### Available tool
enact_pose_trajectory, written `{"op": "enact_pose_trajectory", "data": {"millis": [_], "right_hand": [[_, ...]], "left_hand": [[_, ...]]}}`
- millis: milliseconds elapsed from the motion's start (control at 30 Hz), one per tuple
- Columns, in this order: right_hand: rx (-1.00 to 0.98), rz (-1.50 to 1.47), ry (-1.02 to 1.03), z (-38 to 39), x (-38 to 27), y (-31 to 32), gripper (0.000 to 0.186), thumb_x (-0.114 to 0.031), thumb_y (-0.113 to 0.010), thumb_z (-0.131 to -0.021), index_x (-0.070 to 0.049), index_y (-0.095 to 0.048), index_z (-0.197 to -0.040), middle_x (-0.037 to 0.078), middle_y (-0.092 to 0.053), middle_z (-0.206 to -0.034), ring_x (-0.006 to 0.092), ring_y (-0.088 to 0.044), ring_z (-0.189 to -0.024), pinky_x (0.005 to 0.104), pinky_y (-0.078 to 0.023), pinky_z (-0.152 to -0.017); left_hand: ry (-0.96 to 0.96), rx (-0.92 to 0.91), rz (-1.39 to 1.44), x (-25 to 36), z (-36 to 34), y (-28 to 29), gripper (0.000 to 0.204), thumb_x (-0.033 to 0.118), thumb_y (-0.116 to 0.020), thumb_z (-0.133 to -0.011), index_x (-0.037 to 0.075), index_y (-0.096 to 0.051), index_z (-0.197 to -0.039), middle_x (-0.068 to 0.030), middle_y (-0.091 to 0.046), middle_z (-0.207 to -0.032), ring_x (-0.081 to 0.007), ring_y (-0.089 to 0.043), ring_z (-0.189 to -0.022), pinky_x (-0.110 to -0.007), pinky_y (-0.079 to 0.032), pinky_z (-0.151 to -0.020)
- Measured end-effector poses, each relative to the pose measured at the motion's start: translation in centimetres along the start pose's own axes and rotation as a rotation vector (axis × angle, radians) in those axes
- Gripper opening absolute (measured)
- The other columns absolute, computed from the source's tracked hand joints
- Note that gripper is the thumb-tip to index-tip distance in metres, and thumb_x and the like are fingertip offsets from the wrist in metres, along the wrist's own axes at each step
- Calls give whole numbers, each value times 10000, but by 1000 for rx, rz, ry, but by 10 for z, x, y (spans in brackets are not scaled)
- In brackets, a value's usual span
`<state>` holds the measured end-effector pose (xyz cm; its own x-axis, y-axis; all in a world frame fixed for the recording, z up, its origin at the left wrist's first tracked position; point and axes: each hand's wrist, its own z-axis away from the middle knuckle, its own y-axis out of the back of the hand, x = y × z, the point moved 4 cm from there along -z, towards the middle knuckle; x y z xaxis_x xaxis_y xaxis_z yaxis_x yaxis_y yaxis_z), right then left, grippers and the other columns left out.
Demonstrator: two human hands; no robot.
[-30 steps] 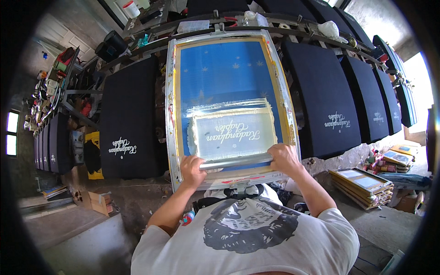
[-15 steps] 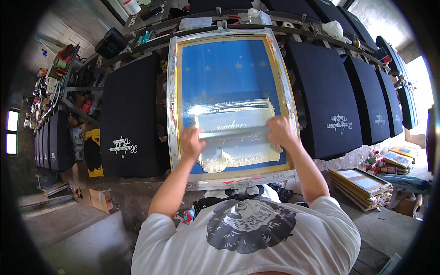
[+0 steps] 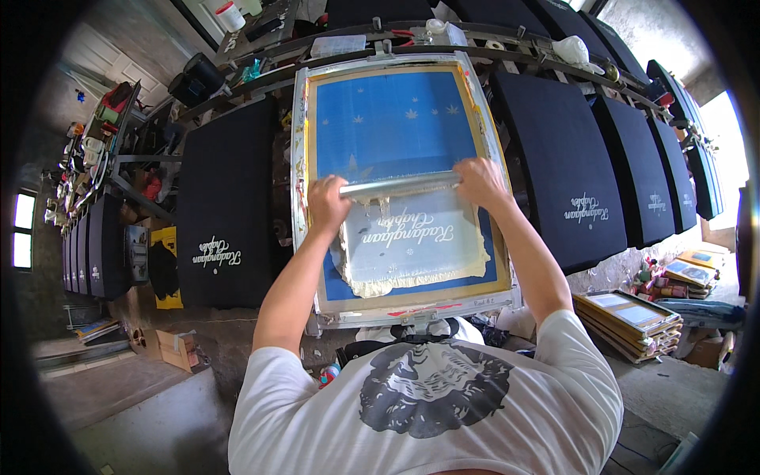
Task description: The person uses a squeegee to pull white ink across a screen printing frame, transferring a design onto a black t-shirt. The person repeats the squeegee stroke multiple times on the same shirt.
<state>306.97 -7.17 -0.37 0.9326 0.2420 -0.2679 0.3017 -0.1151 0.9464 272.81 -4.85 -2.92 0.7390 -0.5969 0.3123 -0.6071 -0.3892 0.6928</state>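
A silver-handled squeegee (image 3: pixel 400 186) lies across the blue mesh of a screen printing frame (image 3: pixel 504 237). My left hand (image 3: pixel 328 203) is closed round its left end, and my right hand (image 3: pixel 481 184) grips the right end. On the near side of the squeegee, pale ink (image 3: pixel 467 265) coats a rough rectangle of mesh, with white lettering (image 3: pixel 408 231) showing through it. A ragged ridge of thick ink (image 3: pixel 380 285) edges this patch nearest me. Small leaf shapes dot the blue mesh (image 3: pixel 380 95) beyond the squeegee. The blade's edge is hidden.
Black fabric-covered boards with white lettering stand on both sides, one at left (image 3: pixel 226 206) and one at right (image 3: pixel 554 182). Beyond the frame runs a metal rail (image 3: pixel 507 55) holding a clear plastic box (image 3: pixel 338 45). Stacked screens (image 3: pixel 625 317) sit low at right; a cardboard box (image 3: pixel 176 348) is low at left.
Both hands have pushed the squeegee away from me, toward the middle of the screen. More of the inked patch and its lettering now shows on the near side.
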Motion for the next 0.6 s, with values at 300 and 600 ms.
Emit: {"op": "enact_pose_trajectory", "data": {"millis": [300, 600], "right_hand": [[0, -78, -27, 113, -30, -12, 197, -101, -679, -642, -86, -750, -826, 125, -737, -865, 332, -714, -821, 459, -586, -706], [131, -118, 88, 191, -61, 6, 289, -71, -733, -585, -36, -701, -870, 103, -722, -897, 297, -708, -873, 427, -576, -780]], "left_hand": [[-16, 6, 69, 44, 101, 35, 271, 63, -673, -599, 75, -659, -870, -98, -630, -784, -303, -635, -751, -427, -486, -690], [31, -100, 80, 103, 155, 82, 294, -53, -661, -574, 53, -667, -849, -87, -683, -871, -288, -641, -822, -415, -439, -760]]}}
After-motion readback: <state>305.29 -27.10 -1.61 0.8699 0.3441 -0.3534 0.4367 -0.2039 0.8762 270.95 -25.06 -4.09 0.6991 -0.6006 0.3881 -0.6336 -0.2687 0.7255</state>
